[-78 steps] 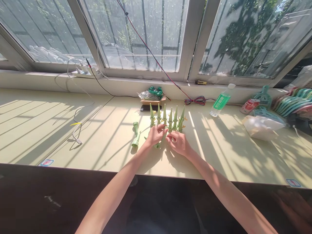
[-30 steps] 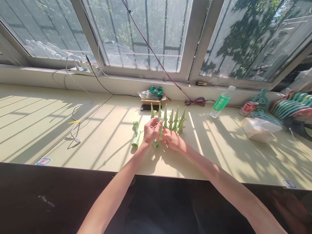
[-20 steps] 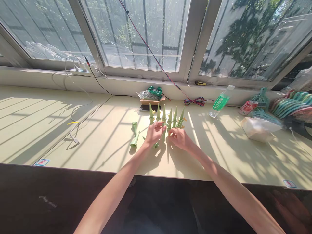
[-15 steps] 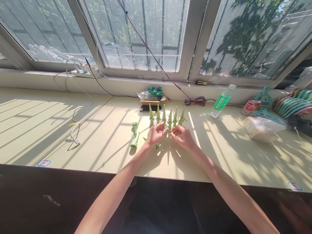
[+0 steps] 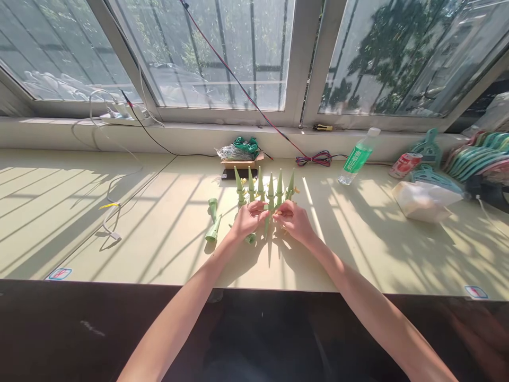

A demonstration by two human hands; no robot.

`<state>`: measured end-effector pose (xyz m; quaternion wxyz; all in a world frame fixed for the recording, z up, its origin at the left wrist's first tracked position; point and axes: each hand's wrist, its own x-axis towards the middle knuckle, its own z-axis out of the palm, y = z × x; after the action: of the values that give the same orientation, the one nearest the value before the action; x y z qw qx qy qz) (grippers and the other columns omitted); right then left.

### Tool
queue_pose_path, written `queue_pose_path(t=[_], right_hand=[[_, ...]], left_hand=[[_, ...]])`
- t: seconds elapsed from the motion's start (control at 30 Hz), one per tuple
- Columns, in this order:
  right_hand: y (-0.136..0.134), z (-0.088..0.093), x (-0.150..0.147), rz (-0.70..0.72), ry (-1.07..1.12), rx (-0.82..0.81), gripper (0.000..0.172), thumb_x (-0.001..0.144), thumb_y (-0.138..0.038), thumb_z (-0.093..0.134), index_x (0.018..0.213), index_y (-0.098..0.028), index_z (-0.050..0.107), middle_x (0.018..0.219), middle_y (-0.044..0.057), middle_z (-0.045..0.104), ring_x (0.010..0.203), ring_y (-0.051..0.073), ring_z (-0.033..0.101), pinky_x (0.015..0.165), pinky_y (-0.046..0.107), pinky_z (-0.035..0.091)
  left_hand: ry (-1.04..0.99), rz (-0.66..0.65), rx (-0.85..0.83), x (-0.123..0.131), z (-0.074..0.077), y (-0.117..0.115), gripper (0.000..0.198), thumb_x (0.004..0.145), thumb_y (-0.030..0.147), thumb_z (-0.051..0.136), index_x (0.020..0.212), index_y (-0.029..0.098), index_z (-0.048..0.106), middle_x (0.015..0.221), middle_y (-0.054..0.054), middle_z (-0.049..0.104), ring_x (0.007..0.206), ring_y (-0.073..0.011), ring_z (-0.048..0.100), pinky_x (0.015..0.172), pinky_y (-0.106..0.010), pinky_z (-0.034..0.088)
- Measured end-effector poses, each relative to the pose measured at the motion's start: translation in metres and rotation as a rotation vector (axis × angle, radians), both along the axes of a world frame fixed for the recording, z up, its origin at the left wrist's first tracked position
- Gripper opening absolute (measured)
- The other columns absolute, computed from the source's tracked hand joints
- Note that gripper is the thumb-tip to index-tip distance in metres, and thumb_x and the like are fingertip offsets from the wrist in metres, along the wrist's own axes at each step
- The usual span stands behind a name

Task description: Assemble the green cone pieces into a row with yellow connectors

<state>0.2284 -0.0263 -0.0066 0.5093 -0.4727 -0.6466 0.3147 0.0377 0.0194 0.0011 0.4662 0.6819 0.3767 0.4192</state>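
Observation:
Several light green pointed cones (image 5: 251, 185) stand upright in a cluster, with small yellow bits (image 5: 296, 189) on some of them. My left hand (image 5: 247, 220) is closed at the near side of the cluster, its thumb and fingers pinching a green cone (image 5: 266, 215). Facing it, my right hand (image 5: 295, 220) is closed too, with a small yellow-orange piece (image 5: 277, 213) at its fingertips, right beside that cone. Two loose green cones (image 5: 213, 229) lie to the left. Another green cone (image 5: 250, 239) lies partly hidden beneath my left wrist.
Behind the cones are a black phone (image 5: 234, 174) and a small cardboard box (image 5: 242, 162) with plastic wrapping. To the right stand a green-labelled bottle (image 5: 357, 157), a red can (image 5: 405, 164) and a white paper bag (image 5: 425, 200). A white cable (image 5: 109, 215) lies left.
The whole view has shifted slightly. My right fingertips have drawn closer together around the small yellow-orange piece, near the cone. My left hand keeps its pinch.

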Motion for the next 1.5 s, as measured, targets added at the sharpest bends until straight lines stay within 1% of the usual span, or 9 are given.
queue_pose_path(t=[0.2,0.53,0.77,0.87,1.03,1.2,1.27,1.37,1.5], right_hand=[[-0.002,0.004,-0.001,-0.051,-0.052,0.015,0.027,0.085,-0.047,0.069,0.085,-0.022,0.060,0.078,0.004,0.069,0.073,0.021,0.069,0.070,0.034,0.056],[-0.003,0.000,-0.002,-0.032,0.065,0.016,0.029,0.088,-0.049,0.067,0.095,-0.021,0.064,0.084,0.007,0.072,0.065,0.020,0.070,0.066,0.035,0.060],[-0.004,0.002,-0.002,-0.042,0.041,0.011,0.026,0.090,-0.047,0.065,0.092,-0.021,0.062,0.080,0.006,0.072,0.062,0.020,0.069,0.064,0.034,0.058],[-0.003,0.002,-0.001,-0.058,-0.048,0.008,0.023,0.091,-0.045,0.062,0.091,-0.021,0.063,0.080,0.005,0.071,0.067,0.020,0.068,0.066,0.033,0.056],[-0.002,-0.006,-0.001,-0.016,-0.298,0.087,0.013,0.092,-0.026,0.061,0.086,-0.019,0.070,0.083,0.005,0.067,0.070,0.017,0.061,0.068,0.030,0.049],[0.000,-0.012,0.001,0.002,-0.430,0.034,0.010,0.092,-0.022,0.064,0.089,-0.018,0.074,0.094,0.007,0.066,0.073,0.016,0.060,0.070,0.030,0.047],[-0.002,-0.006,0.005,0.004,-0.456,0.032,0.010,0.093,-0.022,0.064,0.096,-0.018,0.073,0.097,0.007,0.066,0.074,0.017,0.061,0.072,0.030,0.047],[-0.009,0.008,0.016,0.000,-0.561,0.006,0.013,0.096,-0.020,0.059,0.098,-0.019,0.072,0.085,0.004,0.064,0.072,0.017,0.058,0.072,0.030,0.045],[-0.021,0.022,0.030,-0.014,-0.699,-0.111,0.004,0.089,-0.020,0.066,0.085,-0.019,0.068,0.084,0.004,0.063,0.072,0.017,0.057,0.066,0.027,0.040]], left_hand=[[-0.001,0.011,0.038,0.000,0.005,-0.004,0.037,0.079,0.053,0.078,0.095,0.020,0.073,0.089,-0.009,0.075,0.084,-0.0259,0.074,0.073,-0.036,0.061],[-0.029,0.021,0.023,0.003,0.011,-0.009,0.038,0.081,0.060,0.073,0.089,0.023,0.074,0.078,-0.007,0.072,0.070,-0.0203,0.070,0.063,-0.032,0.061],[-0.013,0.025,0.012,0.001,0.011,-0.009,0.037,0.082,0.057,0.074,0.091,0.021,0.072,0.083,-0.008,0.073,0.074,-0.0220,0.071,0.063,-0.033,0.059],[-0.025,0.061,-0.005,0.000,0.010,-0.007,0.034,0.081,0.055,0.076,0.094,0.024,0.072,0.086,-0.009,0.074,0.077,-0.0228,0.072,0.065,-0.035,0.060],[-0.088,0.179,-0.033,-0.003,0.005,-0.001,0.030,0.082,0.056,0.073,0.093,0.029,0.070,0.093,-0.007,0.074,0.085,-0.0211,0.072,0.069,-0.034,0.060],[-0.104,0.190,-0.049,-0.003,0.000,0.002,0.033,0.081,0.059,0.074,0.093,0.029,0.069,0.094,-0.008,0.074,0.088,-0.0208,0.072,0.068,-0.032,0.060],[-0.107,0.191,-0.047,-0.003,0.000,0.002,0.032,0.080,0.058,0.074,0.092,0.029,0.069,0.093,-0.007,0.074,0.086,-0.0208,0.072,0.067,-0.032,0.059],[-0.111,0.182,-0.044,-0.002,-0.001,0.002,0.028,0.081,0.055,0.074,0.090,0.029,0.069,0.091,-0.007,0.074,0.085,-0.0209,0.072,0.067,-0.033,0.059],[-0.124,0.149,-0.046,-0.001,-0.002,0.003,0.026,0.081,0.052,0.075,0.090,0.028,0.068,0.089,-0.008,0.073,0.083,-0.0216,0.072,0.067,-0.035,0.060]])
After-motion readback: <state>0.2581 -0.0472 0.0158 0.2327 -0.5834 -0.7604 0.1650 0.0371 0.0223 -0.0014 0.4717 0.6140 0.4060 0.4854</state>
